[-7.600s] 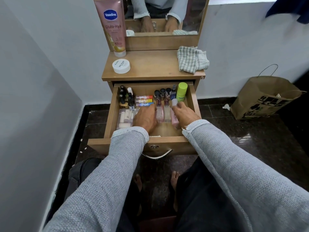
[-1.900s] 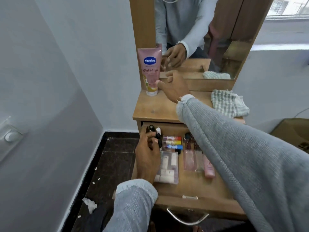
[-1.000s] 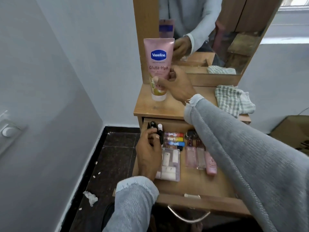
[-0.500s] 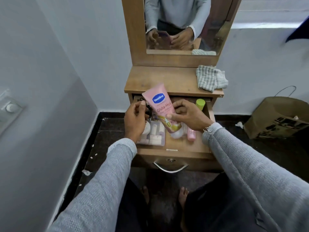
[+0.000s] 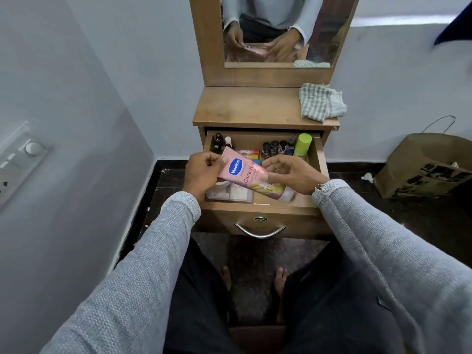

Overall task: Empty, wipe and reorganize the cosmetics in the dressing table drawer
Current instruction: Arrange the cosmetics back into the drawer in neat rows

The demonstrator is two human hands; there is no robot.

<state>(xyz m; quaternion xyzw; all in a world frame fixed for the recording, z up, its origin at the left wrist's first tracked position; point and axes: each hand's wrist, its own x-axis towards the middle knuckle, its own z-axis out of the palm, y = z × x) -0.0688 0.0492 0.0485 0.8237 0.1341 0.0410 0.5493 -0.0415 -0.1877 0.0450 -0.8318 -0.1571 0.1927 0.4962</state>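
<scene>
Holding the pink lotion tube [image 5: 249,176] over the open drawer [image 5: 260,209] at frame centre, left hand [image 5: 201,172] pinches its crimped end and right hand [image 5: 293,172] grips its body. Most cosmetics look already sorted inside; the checked cloth [image 5: 320,102] lies upper right, so only stowing this tube seems left.

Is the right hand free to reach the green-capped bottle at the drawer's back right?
Probably not yet: the right hand holds the pink Vaseline tube; the path to the green-capped bottle looks open.

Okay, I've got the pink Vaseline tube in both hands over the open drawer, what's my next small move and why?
Probably lower the pink Vaseline tube flat onto the bare wood at the front right of the drawer. Both the left hand and right hand hold it just above that spot, and the back row is filled with bottles.
</scene>
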